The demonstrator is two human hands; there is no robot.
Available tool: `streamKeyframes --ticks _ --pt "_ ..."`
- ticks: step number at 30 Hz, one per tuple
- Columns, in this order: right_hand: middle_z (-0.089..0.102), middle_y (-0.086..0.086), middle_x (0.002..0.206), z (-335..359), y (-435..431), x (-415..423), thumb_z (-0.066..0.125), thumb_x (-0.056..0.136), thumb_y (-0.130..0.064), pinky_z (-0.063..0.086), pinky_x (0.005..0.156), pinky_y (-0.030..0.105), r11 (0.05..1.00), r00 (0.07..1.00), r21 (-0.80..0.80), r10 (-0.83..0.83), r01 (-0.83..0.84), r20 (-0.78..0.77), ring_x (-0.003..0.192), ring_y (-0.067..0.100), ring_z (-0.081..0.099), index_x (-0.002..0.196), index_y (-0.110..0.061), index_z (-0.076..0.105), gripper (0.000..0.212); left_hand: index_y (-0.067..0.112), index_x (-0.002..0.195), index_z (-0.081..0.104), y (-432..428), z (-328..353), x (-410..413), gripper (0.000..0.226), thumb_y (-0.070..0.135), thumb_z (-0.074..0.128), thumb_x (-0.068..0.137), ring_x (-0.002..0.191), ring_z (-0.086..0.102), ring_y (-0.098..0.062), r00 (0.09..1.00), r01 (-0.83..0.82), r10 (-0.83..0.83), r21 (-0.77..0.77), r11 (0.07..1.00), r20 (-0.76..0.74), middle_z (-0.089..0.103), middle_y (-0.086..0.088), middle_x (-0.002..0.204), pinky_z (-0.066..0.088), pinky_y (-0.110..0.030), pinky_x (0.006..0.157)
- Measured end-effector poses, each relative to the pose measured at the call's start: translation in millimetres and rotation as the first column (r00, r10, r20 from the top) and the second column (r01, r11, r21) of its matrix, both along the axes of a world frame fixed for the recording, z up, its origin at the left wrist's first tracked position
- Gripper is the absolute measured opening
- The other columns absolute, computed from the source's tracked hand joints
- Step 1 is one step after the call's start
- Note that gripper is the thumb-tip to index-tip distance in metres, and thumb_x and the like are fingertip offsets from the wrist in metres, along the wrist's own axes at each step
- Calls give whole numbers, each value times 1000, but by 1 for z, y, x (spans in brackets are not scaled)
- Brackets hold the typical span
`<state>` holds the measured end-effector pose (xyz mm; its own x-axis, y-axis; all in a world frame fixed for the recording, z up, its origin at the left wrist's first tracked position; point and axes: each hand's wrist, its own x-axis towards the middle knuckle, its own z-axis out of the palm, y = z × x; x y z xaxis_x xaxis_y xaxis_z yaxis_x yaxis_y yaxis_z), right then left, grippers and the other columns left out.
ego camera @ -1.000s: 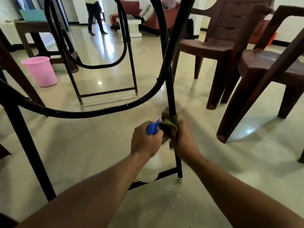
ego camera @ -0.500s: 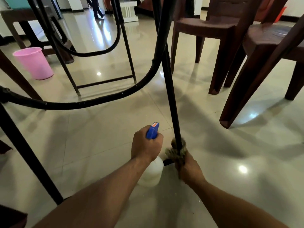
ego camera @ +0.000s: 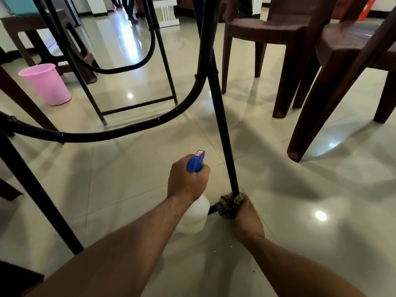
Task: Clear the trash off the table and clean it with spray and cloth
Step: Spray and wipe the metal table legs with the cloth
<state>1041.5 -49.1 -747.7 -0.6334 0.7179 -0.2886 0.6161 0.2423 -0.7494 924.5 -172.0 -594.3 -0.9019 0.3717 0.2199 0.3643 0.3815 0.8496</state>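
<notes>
The spray bottle (ego camera: 195,217) is seen as a translucent white body topped by a blue trigger head, with a small orange label at the nozzle tip. It is gripped at the neck by the left hand (ego camera: 188,181). The fingers are curled tightly round it and are mostly hidden behind the back of the hand, so whether the trigger is squeezed cannot be told. The bottle's long axis is held roughly upright, with the body hanging below the fingers close to the tiled floor (ego camera: 321,243). Contact with the floor cannot be judged. The nozzle is pointed away from the wearer, above the knuckles.

Just to the right, a bunched, mottled green-brown cloth (ego camera: 228,205) is clutched by the right hand (ego camera: 248,219), its fingers closed round the wad. The cloth is wrapped about the foot of a black metal table leg (ego camera: 222,133), where a low crossbar (ego camera: 212,210) is joined. The leg rises from the fingers, leaning slightly left towards the top.

Beyond the fingers, a curved black brace (ego camera: 128,131) is joined to the leg. Farther off, a pink bucket (ego camera: 46,83) is stood on the left and brown plastic chairs (ego camera: 267,31) on the right.
</notes>
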Motion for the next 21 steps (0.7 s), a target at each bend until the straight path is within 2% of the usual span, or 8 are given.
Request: streamKeyframes --ticks 2,5,8,12,15,17,19,21 --pt "28 0 161 7 -18 -7 37 98 -30 30 120 44 986 992 167 26 -4 -127 144 17 33 157 -26 19 62 13 62 48 -5 2 -5 24 22 58 81 50 36 -14 1000 -4 4 -2 1000 -16 42 1 53 37 -30 50" --pt "-9 0 167 7 -57 -3 36 99 -3 19 124 41 959 991 277 95 -65 -97 152 13 0 160 -16 -6 75 18 59 45 -15 0 -13 32 13 61 86 51 36 -15 998 -53 53 7 999 16 41 2 53 35 -28 52" --pt "-8 -4 166 -1 -98 3 35 100 -4 20 124 43 876 935 344 353 -339 22 153 16 -5 160 -21 7 68 18 60 46 -22 0 -15 29 16 61 85 50 36 -15 997 -61 61 15 998 38 40 4 52 36 -29 52" --pt "10 -2 167 0 -87 -13 40 101 -13 1 126 42 542 695 530 707 -652 132 154 17 4 160 -27 14 66 13 65 53 -30 0 -20 25 18 61 87 50 38 -15 998 -63 63 0 998 -15 42 2 53 38 -27 53" --pt "24 10 163 15 -52 -21 43 100 -14 7 124 37 632 828 536 449 -560 335 151 25 20 158 -13 19 63 10 67 55 -40 -4 -21 24 12 63 89 52 41 -17 996 -91 91 -11 996 5 44 -1 55 42 -29 56" --pt "16 12 166 22 -58 -20 39 101 -12 -5 121 38 688 855 525 295 -500 427 154 27 9 159 -9 11 64 11 65 52 -45 -5 -23 26 12 63 89 52 40 -17 994 -103 104 -17 995 19 43 -2 55 41 -30 56" --pt "8 7 167 29 -79 -23 35 101 -9 -11 116 35 659 817 484 440 -576 373 154 23 1 160 -14 10 64 17 62 48 -47 -7 -25 32 12 64 89 51 38 -16 995 -99 99 -33 995 6 42 0 54 39 -29 56" --pt "10 3 167 38 -91 -23 38 102 -10 -8 117 34 490 661 460 655 -740 366 154 20 2 160 -21 13 64 20 60 45 -50 -7 -25 35 12 64 88 50 35 -16 996 -90 90 -56 994 -9 40 2 53 36 -28 56"
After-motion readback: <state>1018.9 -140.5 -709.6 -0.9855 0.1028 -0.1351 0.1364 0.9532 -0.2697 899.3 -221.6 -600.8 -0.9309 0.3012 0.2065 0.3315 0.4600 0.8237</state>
